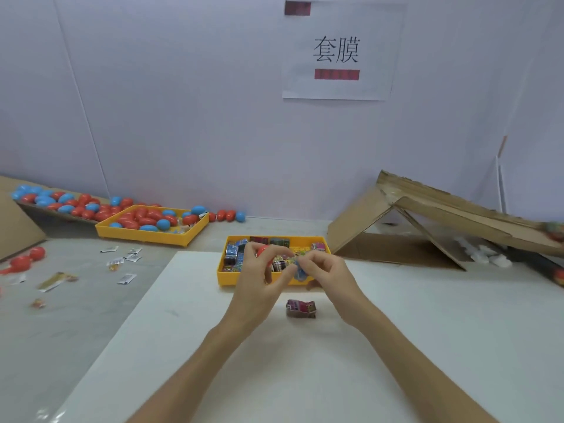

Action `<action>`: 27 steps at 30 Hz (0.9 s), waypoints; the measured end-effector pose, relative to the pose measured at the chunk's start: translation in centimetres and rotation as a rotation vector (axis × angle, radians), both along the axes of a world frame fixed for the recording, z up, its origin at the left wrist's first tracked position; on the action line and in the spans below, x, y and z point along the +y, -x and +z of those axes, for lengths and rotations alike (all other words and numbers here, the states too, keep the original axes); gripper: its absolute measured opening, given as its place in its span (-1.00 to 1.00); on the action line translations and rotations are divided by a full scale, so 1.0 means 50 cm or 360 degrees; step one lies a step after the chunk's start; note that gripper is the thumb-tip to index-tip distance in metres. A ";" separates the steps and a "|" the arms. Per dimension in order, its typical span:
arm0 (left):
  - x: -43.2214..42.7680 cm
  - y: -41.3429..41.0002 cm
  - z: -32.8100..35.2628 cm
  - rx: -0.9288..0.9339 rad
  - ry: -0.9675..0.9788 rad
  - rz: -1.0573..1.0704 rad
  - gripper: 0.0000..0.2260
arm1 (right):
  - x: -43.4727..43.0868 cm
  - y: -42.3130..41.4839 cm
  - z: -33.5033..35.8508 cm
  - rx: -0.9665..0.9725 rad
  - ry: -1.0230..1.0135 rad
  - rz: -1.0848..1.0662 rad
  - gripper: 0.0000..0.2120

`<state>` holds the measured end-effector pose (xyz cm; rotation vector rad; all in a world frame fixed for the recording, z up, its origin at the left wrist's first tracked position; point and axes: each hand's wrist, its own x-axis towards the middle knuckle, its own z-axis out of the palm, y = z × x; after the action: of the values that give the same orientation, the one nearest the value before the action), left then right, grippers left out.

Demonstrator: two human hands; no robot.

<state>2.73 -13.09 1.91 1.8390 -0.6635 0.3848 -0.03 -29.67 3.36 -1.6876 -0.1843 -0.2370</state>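
Observation:
My left hand grips a red plastic egg with curled fingers, just above the white mat. My right hand pinches a colourful film sleeve against the egg's end; the egg is mostly hidden by fingers. Both hands hover in front of a small yellow tray filled with folded printed film sleeves. One loose folded sleeve lies on the mat below my hands.
A larger yellow tray of red and blue eggs stands back left, fed by a cardboard ramp with more eggs. Small sachets litter the grey table at left. A cardboard chute stands at right. The white mat covers the table's front.

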 end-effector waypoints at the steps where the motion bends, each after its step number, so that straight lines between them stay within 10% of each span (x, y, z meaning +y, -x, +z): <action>1: 0.000 -0.002 -0.001 0.0025 -0.0014 -0.0021 -0.89 | 0.002 0.001 0.000 0.0014 0.0004 0.0022 -0.77; 27: -0.001 -0.007 -0.022 -0.0120 0.0093 0.0204 -0.84 | -0.002 -0.002 -0.011 -0.0086 -0.0008 0.0113 -0.68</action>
<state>3.10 -13.14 0.81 1.8233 -0.5811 0.5546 0.09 -29.77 2.82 -1.6672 -0.2831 -0.2301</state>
